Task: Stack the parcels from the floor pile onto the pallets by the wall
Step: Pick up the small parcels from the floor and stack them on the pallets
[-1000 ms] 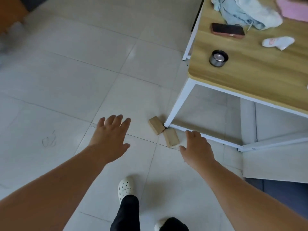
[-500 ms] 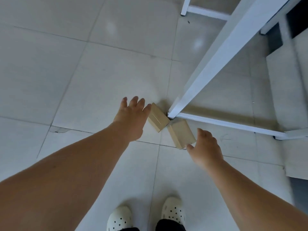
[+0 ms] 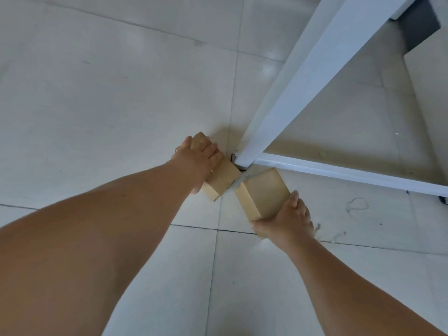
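Ok, both hands on parcels. Left hand (image 3: 198, 158) has fingers curled over top of left parcel (image 3: 224, 181), gripping it. Right hand (image 3: 288, 219) clamps near end of right parcel (image 3: 264, 190), thumb on one side, fingers on other. Both parcels sit low at floor (image 3: 97, 93), just beside foot of white table leg (image 3: 303, 78), corners nearly touching. I can't tell if either is lifted off tiles.

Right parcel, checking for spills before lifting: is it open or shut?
Shut: the right parcel shows flat, unbroken top and side faces, no raised flap. The right hand grips its near end, hiding that part.
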Tool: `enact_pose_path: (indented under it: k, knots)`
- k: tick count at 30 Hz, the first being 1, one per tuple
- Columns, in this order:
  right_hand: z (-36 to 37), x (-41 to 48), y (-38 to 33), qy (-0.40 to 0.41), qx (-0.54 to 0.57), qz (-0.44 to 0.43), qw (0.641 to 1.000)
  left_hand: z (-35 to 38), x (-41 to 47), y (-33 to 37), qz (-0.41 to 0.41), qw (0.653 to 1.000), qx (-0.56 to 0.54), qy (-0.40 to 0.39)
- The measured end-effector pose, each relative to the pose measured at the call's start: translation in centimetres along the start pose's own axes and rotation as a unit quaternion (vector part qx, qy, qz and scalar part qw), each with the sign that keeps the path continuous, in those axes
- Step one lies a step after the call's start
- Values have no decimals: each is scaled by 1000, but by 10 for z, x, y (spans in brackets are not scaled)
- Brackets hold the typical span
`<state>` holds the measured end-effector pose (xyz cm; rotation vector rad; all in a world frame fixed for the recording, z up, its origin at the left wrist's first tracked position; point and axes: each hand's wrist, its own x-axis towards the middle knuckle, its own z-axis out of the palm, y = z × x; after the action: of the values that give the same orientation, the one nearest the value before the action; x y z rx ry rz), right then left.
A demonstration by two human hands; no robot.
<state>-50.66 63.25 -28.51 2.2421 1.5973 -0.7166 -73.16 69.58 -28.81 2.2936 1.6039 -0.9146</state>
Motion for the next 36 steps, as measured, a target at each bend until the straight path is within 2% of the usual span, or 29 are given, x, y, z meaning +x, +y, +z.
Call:
enact_pose_path:
  k: [3, 5, 10, 13, 15, 18, 21, 22, 26, 28, 30, 36]
  knots:
    - [14, -10, -3, 30, 13, -16, 999, 14, -3, 0, 0, 999, 34, 24]
    - [21, -23, -11, 21, 8, -37, 999, 25, -17, -4, -13, 999, 30, 2]
    - [30, -53, -57, -4, 36, -80, 996, 63, -78, -35, -119, 988, -87, -37]
    - [15, -79, -94, -24, 40, -115, 992, 62, -134, -67, -208, 960, -175, -58]
    - [-9, -106, -122, -24, 39, -144, 989, 50, -178, -87, -273, 926, -255, -56]
    - [-62, -152, -162, -18, 49, -192, 980, 18, -252, -109, -366, 841, -396, -35]
    - [-126, -208, -198, -19, 65, -250, 966, -24, -332, -126, -446, 724, -526, 9]
    - [-148, -228, -208, -22, 70, -268, 961, -41, -359, -132, -468, 672, -573, 27]
    - [-232, -318, -238, -52, 82, -325, 941, -120, -468, -149, -499, 423, -745, 127]
    - [-272, -366, -246, -76, 87, -355, 928, -163, -525, -152, -494, 342, -783, 162]
    - [-311, -414, -247, -105, 89, -383, 913, -204, -581, -148, -490, 285, -801, 194]
    - [-408, -540, -228, -192, 105, -474, 853, -314, -733, -89, -500, 188, -801, 270]
